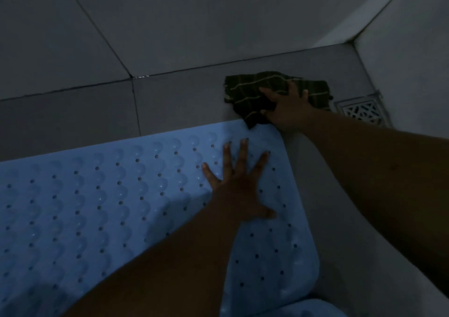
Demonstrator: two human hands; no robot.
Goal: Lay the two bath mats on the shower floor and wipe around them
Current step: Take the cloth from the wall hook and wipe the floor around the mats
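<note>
Fingers (239, 154) of your left hand (239, 190) press flat on the laid blue mat (97, 195); your right hand (288, 109) clutches the cloth (252, 88), wiping floor (182, 103) beside it. Second mat (303, 309) barely shows.

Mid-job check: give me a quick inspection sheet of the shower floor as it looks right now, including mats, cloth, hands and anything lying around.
Surface: grey tiled shower floor, dimly lit; wet or dry cannot be told.
Job's things: blue bath mat lies flat on the floor; the edge of a second blue mat shows at the bottom; dark striped cloth on the tiles at the first mat's far corner.
Clutter: nothing seen.
Hands: left hand pressed flat on the mat, fingers spread; right hand grips the cloth.
Cables: nothing seen.
Surroundings: metal floor drain right of the cloth; tiled walls meet in the corner.
</note>
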